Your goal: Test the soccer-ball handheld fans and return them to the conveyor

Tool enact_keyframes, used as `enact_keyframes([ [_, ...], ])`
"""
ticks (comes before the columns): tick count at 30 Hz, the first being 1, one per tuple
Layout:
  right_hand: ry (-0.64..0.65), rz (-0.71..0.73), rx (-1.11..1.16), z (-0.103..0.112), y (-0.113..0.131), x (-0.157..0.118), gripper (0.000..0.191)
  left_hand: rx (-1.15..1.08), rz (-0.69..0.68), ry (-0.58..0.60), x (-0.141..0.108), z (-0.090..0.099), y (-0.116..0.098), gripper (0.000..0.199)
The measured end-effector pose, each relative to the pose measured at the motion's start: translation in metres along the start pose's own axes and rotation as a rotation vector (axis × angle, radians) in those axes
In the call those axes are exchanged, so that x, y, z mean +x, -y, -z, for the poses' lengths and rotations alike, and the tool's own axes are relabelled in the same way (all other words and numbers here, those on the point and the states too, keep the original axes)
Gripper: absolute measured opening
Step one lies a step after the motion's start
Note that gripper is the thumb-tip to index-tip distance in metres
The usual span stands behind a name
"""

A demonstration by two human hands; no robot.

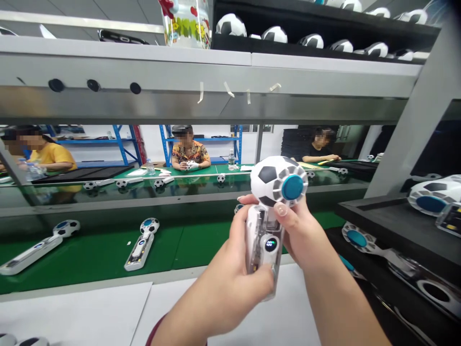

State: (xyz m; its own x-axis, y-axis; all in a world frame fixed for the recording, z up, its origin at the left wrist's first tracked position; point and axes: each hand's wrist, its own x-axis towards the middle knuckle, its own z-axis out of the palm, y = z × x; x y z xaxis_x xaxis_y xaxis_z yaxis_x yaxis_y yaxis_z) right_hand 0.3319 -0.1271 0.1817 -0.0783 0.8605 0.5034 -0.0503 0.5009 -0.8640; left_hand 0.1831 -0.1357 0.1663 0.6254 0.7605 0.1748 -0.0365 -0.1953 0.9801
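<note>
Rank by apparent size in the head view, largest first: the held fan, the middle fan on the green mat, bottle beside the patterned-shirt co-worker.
Held fan; mat fan; bottle. Nearness favours the first, so true sizes stay unsure.

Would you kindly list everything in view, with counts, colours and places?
soccer-ball handheld fan: one, black-and-white head, teal hub, clear handle, in both hands
lying fans: two, white, on the workbench, left
green workbench: one, green, ahead
fan heads: several, black-and-white, on black shelves, upper right
metal shelf: one, grey, across the top
printed container: one, multicoloured, on the shelf
co-workers: three, seated beyond the bench
paper sheets: two, white, foreground
left hand: gripping the handle
right hand: holding the fan's neck
</note>
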Motion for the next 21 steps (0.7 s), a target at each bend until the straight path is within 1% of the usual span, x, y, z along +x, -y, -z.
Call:
enact_keyframes([
  [3, 0.202, -0.095, 0.136, 0.008, -0.003, 0.002, 0.054, 0.058, -0.024, -0.003, 0.000, -0.003, 0.000, 0.064],
  [5, 0.277, -0.124, 0.228, 0.012, -0.005, 0.003, 0.040, 0.109, -0.043, -0.011, 0.000, -0.004, 0.001, 0.065],
  [8, 0.315, -0.129, 0.323, 0.014, -0.008, 0.003, 0.032, 0.190, -0.073, -0.030, 0.001, -0.006, 0.000, 0.065],
  [11, 0.340, -0.089, 0.340, 0.014, -0.012, 0.004, 0.025, 0.224, -0.077, -0.021, 0.002, -0.006, -0.003, 0.064],
  [15, 0.395, -0.079, 0.327, 0.011, -0.017, 0.005, 0.028, 0.271, -0.056, 0.016, 0.002, -0.002, -0.005, 0.069],
  [17, 0.403, -0.079, 0.336, 0.009, -0.019, 0.006, 0.026, 0.282, -0.063, 0.027, 0.001, -0.001, -0.005, 0.071],
  [21, 0.403, -0.032, 0.337, 0.011, -0.016, 0.005, 0.022, 0.280, -0.104, 0.009, -0.001, 0.002, -0.004, 0.074],
])
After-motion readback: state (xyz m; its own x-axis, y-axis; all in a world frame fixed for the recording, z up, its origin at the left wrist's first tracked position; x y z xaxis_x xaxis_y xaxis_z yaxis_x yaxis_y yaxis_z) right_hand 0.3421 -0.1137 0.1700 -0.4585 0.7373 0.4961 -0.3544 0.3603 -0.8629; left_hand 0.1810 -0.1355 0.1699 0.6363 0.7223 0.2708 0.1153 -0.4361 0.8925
